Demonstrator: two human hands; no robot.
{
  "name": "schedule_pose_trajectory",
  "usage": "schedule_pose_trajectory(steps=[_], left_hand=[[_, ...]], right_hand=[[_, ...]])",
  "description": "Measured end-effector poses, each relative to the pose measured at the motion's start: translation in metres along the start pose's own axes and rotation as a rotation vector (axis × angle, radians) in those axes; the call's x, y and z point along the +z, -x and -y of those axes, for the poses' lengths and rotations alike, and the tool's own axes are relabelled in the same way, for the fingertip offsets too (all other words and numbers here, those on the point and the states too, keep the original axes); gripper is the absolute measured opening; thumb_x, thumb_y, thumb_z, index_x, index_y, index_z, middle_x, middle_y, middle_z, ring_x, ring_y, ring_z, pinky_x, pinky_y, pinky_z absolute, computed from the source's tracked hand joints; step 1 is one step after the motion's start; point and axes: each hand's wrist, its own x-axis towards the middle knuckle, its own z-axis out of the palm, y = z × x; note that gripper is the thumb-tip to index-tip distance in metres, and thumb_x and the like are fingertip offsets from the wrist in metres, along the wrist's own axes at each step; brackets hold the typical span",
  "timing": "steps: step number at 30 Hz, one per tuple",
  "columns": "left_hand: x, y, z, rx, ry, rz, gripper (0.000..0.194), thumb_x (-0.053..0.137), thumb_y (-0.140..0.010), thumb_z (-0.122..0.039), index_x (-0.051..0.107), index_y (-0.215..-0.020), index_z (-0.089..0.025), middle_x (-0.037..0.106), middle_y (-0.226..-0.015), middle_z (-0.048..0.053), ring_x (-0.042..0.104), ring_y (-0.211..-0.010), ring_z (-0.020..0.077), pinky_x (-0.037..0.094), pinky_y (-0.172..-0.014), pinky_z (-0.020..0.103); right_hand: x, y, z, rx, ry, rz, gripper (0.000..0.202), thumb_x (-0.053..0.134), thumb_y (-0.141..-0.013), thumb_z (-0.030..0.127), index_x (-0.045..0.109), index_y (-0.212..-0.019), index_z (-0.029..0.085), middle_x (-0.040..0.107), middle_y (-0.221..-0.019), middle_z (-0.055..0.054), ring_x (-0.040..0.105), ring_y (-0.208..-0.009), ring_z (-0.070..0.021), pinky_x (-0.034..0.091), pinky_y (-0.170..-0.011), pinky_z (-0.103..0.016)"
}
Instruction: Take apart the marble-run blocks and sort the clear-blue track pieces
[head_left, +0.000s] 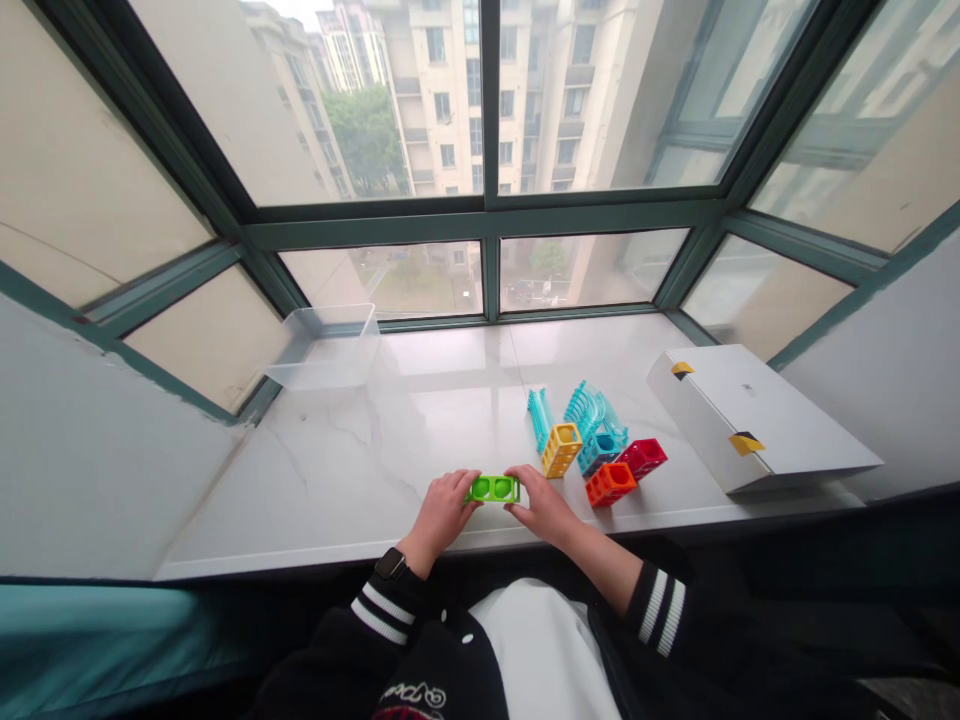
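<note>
Pinching green block (494,489) by its short ends between left hand (444,507) and right hand (546,507), near front edge of table (360,470). Probably handling light, stiff, slightly slick, not fragile; likely gripping best at ends.

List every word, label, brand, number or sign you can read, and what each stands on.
Nothing is legible.
White lettering on the black fabric jacket with white-striped cuffs: too unclear to read.
Small dark mark on the white rectangular box: too small to read.
Bright green rectangular plastic block: no lettering visible.
</note>
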Motion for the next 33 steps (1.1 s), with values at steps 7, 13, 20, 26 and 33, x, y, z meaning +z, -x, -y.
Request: schedule_pose_trajectory(steps=[7, 13, 20, 26, 33], left_hand=[[0.012, -0.002, -0.01, -0.09, -0.207, 0.181, 0.045, 0.065, -0.1, -0.034, 0.055, -0.143, -0.028, 0.068, -0.128, 0.009, 0.065, -0.111, 0.0273, 0.047, -0.094, 0.041], [0.02, -0.008, -0.009, -0.246, -0.289, 0.156, 0.044, 0.063, -0.102, -0.041, 0.054, -0.143, -0.029, 0.066, -0.121, 0.008, 0.065, -0.107, 0.0264, 0.045, -0.087, 0.037], [0.021, -0.024, -0.003, -0.297, -0.3, 0.148, 0.049, 0.057, -0.104, -0.044, 0.05, -0.151, -0.036, 0.064, -0.115, 0.007, 0.067, -0.097, 0.0245, 0.044, -0.081, 0.034], [0.026, -0.033, -0.003, -0.309, -0.277, 0.109, 0.061, 0.057, -0.104, -0.045, 0.04, -0.159, -0.026, 0.066, -0.116, 0.01, 0.068, -0.1, 0.0263, 0.047, -0.085, 0.036], [0.025, -0.017, 0.008, -0.37, -0.218, 0.046, 0.049, 0.057, -0.097, -0.023, 0.05, -0.144, -0.011, 0.066, -0.133, 0.017, 0.066, -0.12, 0.029, 0.05, -0.097, 0.039]], right_hand=[[0.015, -0.008, 0.001, 0.113, 0.325, 0.206, 0.045, 0.078, -0.088, 0.023, 0.065, -0.131, 0.022, 0.066, -0.122, -0.011, 0.061, -0.116, -0.0278, 0.049, -0.105, -0.041], [0.015, -0.007, 0.0, 0.239, 0.441, 0.241, 0.055, 0.069, -0.096, 0.032, 0.056, -0.148, 0.021, 0.065, -0.123, -0.012, 0.062, -0.116, -0.0268, 0.049, -0.097, -0.034], [0.017, -0.007, 0.005, 0.217, 0.542, 0.343, 0.069, 0.062, -0.096, 0.036, 0.041, -0.162, 0.039, 0.063, -0.114, -0.007, 0.063, -0.104, -0.0247, 0.046, -0.077, -0.029], [0.025, -0.026, 0.023, 0.317, 0.622, 0.368, 0.07, 0.06, -0.094, 0.036, 0.042, -0.162, 0.037, 0.064, -0.12, -0.011, 0.064, -0.104, -0.0285, 0.046, -0.078, -0.033], [0.03, -0.048, 0.026, 0.415, 0.678, 0.372, 0.076, 0.059, -0.096, 0.037, 0.03, -0.167, 0.034, 0.065, -0.125, -0.015, 0.066, -0.106, -0.0316, 0.049, -0.08, -0.037]])
